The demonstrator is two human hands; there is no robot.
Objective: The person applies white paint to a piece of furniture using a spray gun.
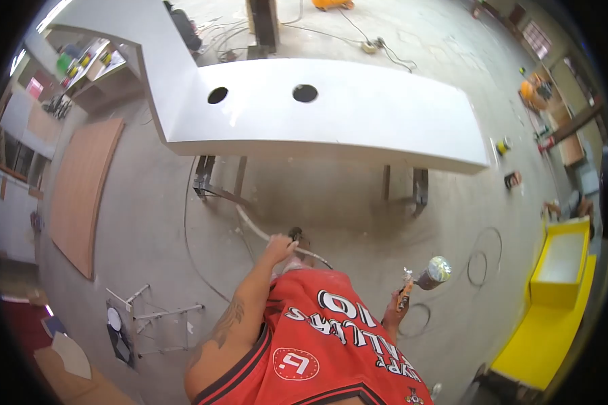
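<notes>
My left hand (279, 250) is closed around a pale hose (252, 224) in front of my waist. To the right and lower down, my right hand (393, 312) grips a spray gun (405, 294). A cup (434, 275) that looks wrapped in foil or plastic is at the gun's far end. Ahead of both hands, apart from them, a large white panel (385, 108) with two round holes rests on dark metal trestles (213, 182). The fingers of my right hand are partly hidden by the gun's handle.
A wooden board (84, 196) stands at the left, with a metal frame (159, 314) nearer me. At the right are a yellow box-shaped piece (557, 297) and cans (513, 179). Loose hose loops (483, 260) lie on the floor, and cables run behind the panel.
</notes>
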